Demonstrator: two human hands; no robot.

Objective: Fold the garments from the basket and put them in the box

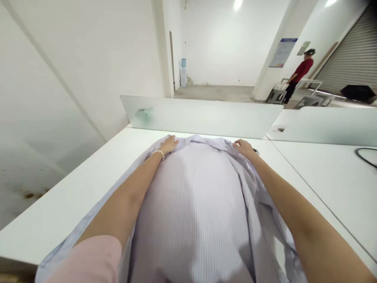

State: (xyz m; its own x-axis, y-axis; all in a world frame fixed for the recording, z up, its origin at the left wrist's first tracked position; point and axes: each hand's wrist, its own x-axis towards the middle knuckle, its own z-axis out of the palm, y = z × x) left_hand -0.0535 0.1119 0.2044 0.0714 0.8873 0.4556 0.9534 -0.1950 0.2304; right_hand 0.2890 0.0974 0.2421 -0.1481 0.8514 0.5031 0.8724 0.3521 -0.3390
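A: Hands?

B: Left hand point(168, 144) lies palm down on the shirt's far edge, fingers open, no visible pinch. Bead bracelet point(158, 153) on that wrist, pink sleeve point(88, 259) on the upper arm, nearest the camera. Right hand point(244, 148) is also open and palm down on the same far edge, well apart from the left.

A: Shirt?

B: Shirt point(191, 204) is pale lilac, finely striped. Spread on the counter point(59, 220), under and between both hands, running back toward the body and over the near counter edge. Forearms lie over its side panels.

A: Near the hands?

B: Just past the right hand's fingertips point(247, 149), a small dark object point(255, 151), too small to identify. Farther right, a black cable point(364, 154) lies on a second counter point(324, 181). Beyond both hands, a frosted glass divider point(200, 116) stands along the counter's far side.

A: Anyone else?

B: One person in a red top point(302, 70), standing well beyond the divider, up and right of the right hand. Stool point(275, 95) just beside them, roller shutter point(347, 51) behind them.
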